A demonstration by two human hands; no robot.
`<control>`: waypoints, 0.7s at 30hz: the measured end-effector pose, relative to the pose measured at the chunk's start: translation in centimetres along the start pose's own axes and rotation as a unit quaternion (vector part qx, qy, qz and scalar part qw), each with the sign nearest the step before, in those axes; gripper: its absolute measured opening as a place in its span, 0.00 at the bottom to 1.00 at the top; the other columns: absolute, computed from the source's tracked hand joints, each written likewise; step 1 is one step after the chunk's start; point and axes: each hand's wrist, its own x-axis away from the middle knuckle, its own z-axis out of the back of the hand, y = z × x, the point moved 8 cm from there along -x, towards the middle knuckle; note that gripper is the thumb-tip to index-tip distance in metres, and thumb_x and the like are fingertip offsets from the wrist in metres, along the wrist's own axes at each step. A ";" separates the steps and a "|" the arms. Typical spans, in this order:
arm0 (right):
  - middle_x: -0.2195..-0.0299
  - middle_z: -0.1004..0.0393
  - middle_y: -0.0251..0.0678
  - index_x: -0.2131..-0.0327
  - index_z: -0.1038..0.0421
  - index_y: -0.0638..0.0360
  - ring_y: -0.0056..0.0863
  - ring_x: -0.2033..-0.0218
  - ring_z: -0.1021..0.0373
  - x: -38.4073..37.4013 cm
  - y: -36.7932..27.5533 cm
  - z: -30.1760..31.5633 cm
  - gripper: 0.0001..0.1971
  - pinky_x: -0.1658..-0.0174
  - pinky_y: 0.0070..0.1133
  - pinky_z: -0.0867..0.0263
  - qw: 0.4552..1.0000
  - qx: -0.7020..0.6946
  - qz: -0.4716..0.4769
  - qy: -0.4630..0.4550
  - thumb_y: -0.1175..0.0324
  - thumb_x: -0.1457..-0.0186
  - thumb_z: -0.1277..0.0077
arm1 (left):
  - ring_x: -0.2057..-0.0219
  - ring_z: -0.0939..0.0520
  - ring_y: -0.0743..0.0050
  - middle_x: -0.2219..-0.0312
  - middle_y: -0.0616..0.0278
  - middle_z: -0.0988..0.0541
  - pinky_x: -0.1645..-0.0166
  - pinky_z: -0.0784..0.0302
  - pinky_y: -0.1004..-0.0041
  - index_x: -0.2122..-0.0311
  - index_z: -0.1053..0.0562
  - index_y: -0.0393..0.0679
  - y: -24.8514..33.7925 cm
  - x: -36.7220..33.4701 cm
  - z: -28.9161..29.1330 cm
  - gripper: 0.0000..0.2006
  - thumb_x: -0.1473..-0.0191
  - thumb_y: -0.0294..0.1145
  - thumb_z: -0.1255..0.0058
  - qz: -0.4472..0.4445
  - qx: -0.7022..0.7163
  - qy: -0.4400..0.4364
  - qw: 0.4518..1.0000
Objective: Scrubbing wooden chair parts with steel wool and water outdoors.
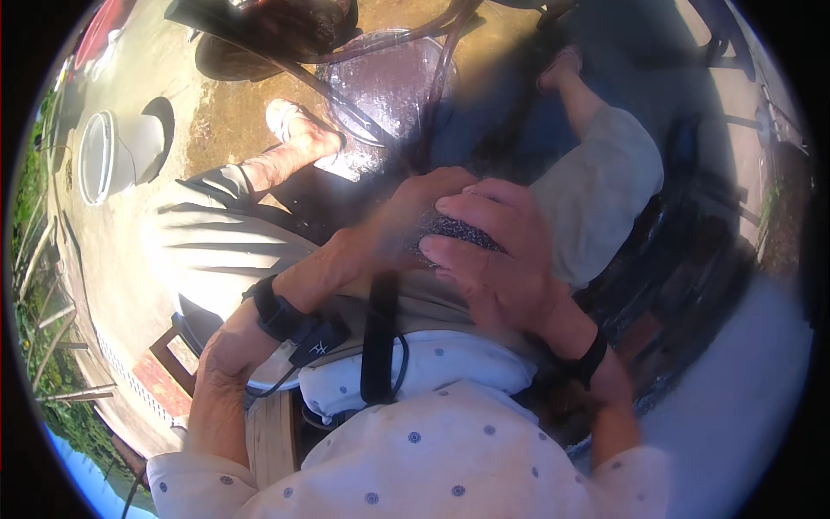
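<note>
Head view: right hand, grip clamped on dark speckled lump; left hand just beside, grip blurred, cannot tell closure; white bucket far left.

The sunlit tan floor carries a white round plastic bucket and, right of it, a round silvery-grey pan.

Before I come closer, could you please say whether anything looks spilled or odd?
The floor beside the left foot has a brownish patch, darker than the pale area left of it, perhaps wet or stained.
</note>
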 end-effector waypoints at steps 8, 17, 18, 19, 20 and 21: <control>0.69 0.30 0.38 0.68 0.28 0.61 0.35 0.69 0.33 -2.2 2.1 -0.4 0.09 0.66 0.22 0.38 0.988 -0.038 -0.137 0.058 0.73 0.58 0.48 | 0.66 0.24 0.71 0.70 0.59 0.25 0.63 0.28 0.72 0.63 0.29 0.43 -2.3 1.6 -0.7 0.15 0.60 0.29 0.42 0.116 -0.147 -0.057 0.981; 0.61 0.31 0.39 0.65 0.26 0.57 0.37 0.63 0.35 -0.1 1.5 1.8 0.11 0.58 0.26 0.39 0.981 -0.132 -0.127 0.060 0.72 0.56 0.47 | 0.68 0.26 0.65 0.71 0.57 0.27 0.64 0.31 0.73 0.63 0.32 0.38 -1.0 0.2 -0.4 0.18 0.65 0.19 0.47 0.012 0.007 0.036 0.999; 0.60 0.32 0.40 0.66 0.25 0.55 0.38 0.61 0.36 -0.1 0.0 0.6 0.11 0.57 0.27 0.40 0.999 -0.019 -0.032 -0.015 0.72 0.57 0.47 | 0.68 0.26 0.65 0.71 0.57 0.27 0.64 0.31 0.73 0.63 0.32 0.38 -1.7 0.3 -0.1 0.18 0.65 0.19 0.47 0.016 0.011 0.040 0.999; 0.60 0.32 0.40 0.66 0.25 0.55 0.38 0.61 0.36 0.3 0.5 0.1 0.11 0.57 0.27 0.40 0.999 -0.019 -0.037 -0.019 0.72 0.57 0.47 | 0.68 0.27 0.64 0.71 0.58 0.29 0.64 0.32 0.71 0.64 0.32 0.39 -1.4 0.0 -0.1 0.18 0.66 0.25 0.43 -0.012 -0.014 0.032 0.999; 0.61 0.32 0.40 0.66 0.25 0.54 0.37 0.61 0.37 0.7 0.6 -0.1 0.11 0.57 0.28 0.40 1.000 -0.016 -0.022 0.012 0.72 0.58 0.46 | 0.68 0.29 0.62 0.72 0.60 0.30 0.64 0.33 0.70 0.66 0.32 0.41 -1.0 -0.1 -0.2 0.19 0.66 0.32 0.40 -0.040 -0.040 0.023 0.998; 0.61 0.32 0.40 0.67 0.24 0.52 0.37 0.61 0.37 0.8 0.5 0.1 0.11 0.57 0.29 0.40 0.999 -0.011 -0.007 0.043 0.71 0.59 0.46 | 0.68 0.29 0.62 0.72 0.60 0.30 0.64 0.33 0.70 0.66 0.32 0.41 -1.2 -0.2 -0.3 0.19 0.66 0.32 0.40 -0.038 -0.034 0.024 0.998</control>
